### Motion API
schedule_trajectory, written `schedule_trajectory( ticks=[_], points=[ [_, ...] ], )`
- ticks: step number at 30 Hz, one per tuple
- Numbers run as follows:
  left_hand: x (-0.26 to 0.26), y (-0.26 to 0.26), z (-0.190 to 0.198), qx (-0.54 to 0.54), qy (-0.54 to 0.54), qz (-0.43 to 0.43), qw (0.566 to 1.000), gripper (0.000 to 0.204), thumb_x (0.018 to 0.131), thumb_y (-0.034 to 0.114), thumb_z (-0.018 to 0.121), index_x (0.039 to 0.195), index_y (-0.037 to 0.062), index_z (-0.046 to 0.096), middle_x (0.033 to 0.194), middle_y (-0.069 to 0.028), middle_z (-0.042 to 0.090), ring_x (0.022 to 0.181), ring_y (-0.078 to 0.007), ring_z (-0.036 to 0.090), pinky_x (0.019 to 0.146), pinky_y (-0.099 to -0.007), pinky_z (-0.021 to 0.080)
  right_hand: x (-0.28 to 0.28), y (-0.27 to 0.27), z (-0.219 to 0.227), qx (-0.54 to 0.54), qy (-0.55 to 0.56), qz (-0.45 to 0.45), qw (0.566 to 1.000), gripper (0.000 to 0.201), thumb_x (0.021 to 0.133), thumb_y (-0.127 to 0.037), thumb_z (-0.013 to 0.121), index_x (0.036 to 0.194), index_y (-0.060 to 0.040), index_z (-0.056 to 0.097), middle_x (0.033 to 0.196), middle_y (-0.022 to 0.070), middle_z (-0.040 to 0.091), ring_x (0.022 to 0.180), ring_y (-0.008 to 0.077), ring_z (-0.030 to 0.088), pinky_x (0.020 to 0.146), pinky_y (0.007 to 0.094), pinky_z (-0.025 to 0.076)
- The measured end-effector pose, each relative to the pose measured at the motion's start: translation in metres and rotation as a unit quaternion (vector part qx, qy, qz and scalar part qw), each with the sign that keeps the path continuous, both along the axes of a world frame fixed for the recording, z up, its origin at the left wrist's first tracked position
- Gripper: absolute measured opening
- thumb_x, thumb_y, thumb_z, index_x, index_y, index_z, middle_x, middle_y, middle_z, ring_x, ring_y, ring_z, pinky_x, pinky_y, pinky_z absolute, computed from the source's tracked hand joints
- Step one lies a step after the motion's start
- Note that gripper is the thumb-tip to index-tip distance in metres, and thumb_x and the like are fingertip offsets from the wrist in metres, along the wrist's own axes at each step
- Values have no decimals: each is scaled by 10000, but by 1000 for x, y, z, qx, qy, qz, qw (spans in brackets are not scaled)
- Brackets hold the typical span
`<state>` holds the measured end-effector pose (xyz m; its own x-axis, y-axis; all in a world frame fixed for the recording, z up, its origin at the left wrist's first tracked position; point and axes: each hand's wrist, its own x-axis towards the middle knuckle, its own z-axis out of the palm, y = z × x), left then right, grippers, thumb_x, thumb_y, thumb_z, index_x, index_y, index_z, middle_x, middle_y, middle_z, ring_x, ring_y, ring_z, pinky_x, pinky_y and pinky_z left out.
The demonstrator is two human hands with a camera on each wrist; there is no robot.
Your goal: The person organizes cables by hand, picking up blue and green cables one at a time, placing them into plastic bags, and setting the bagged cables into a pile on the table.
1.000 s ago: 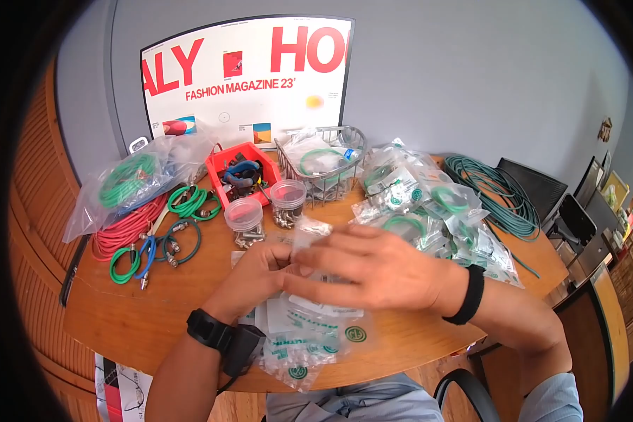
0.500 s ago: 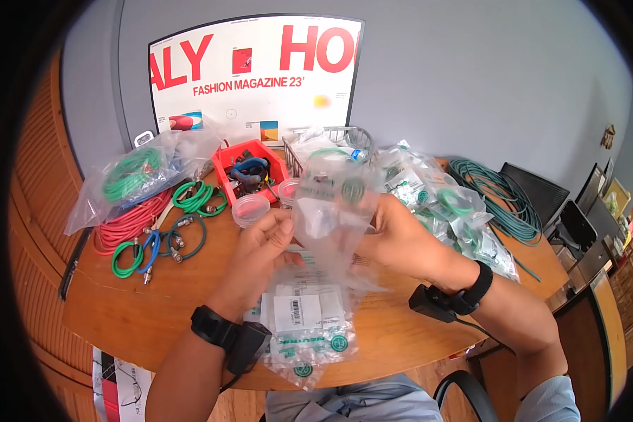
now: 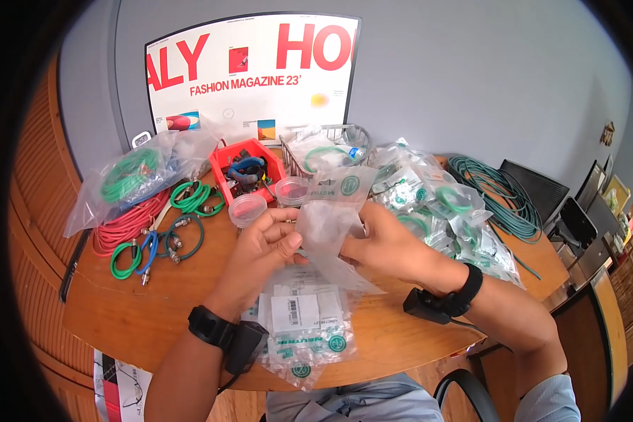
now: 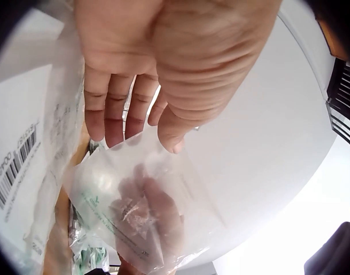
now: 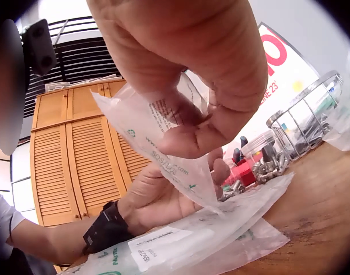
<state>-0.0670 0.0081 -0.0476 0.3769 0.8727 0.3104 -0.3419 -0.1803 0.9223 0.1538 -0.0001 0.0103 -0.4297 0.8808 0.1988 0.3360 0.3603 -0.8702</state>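
Observation:
A clear plastic bag [image 3: 325, 224] with green print hangs upright between my two hands over the table. My right hand [image 3: 390, 243] pinches it, and the right wrist view shows thumb and fingers [image 5: 189, 140] closed on the film. Beside its other edge is my left hand [image 3: 266, 243], palm turned toward the bag. In the left wrist view its fingers [image 4: 114, 109] hang fairly straight, with the thumb [image 4: 172, 133] apart from them at the bag's upper edge. Below lie several flat printed bags [image 3: 306, 337], the top one bearing a white barcode label [image 3: 295, 312].
Two clear tubs [image 3: 247, 209] of metal connectors stand behind the hands, near a red bin [image 3: 278, 158] of tools and a wire basket [image 3: 364, 141]. Bagged parts [image 3: 429, 200] and a dark green cable coil [image 3: 496, 197] lie right; red cable [image 3: 130, 225] lies left.
The hands have moved apart from their earlier overlap, and the clear bag has come up between them. Since half a second ago, the bag and both hands have shifted only slightly.

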Motion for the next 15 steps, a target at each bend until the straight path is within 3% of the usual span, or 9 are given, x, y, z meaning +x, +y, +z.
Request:
schedule_trajectory(
  ticks=[3,5,6,8,11,15],
  points=[
    [-2,0,2,-4,20,3,1000,388,956,118,682,1293,7,524,1046,-76,691,947,-139,659,806,-307,549,5,7,-9,70,-93,-76,990,349,826,-60,613,1144,84,615,911,197,696,858,216,693,724,349,546],
    [-4,0,0,1,17,2,1000,379,943,85,688,1277,3,530,1015,-72,696,916,-136,664,790,-299,550,4,5,-7,53,15,14,998,329,812,-83,640,1092,90,630,909,217,696,857,240,700,710,364,540],
    [-4,1,-1,4,14,2,1000,371,929,52,693,1262,0,537,984,-69,701,884,-133,669,773,-290,552,4,4,-4,54,15,14,998,329,812,-83,640,1092,90,630,909,217,696,857,240,700,710,364,540],
    [-5,3,-2,6,19,3,1000,359,926,39,693,1248,-3,539,974,-69,703,881,-131,671,761,-285,554,3,0,2,37,-98,3,994,329,808,-91,653,1092,73,641,920,232,699,864,266,704,732,382,538],
    [-5,5,-4,8,25,1,1000,341,923,19,690,1230,-7,543,972,-69,709,879,-129,674,750,-280,559,2,1,-2,110,-39,29,993,337,813,-83,658,1124,46,649,963,234,699,891,287,701,770,394,533],
    [-6,7,-8,11,18,-7,1000,342,917,5,691,1225,-9,542,1002,-73,717,883,-131,677,764,-285,566,2,1,-2,128,-22,24,991,359,816,-84,680,1153,35,644,983,245,688,903,299,696,801,395,529]
  ],
)
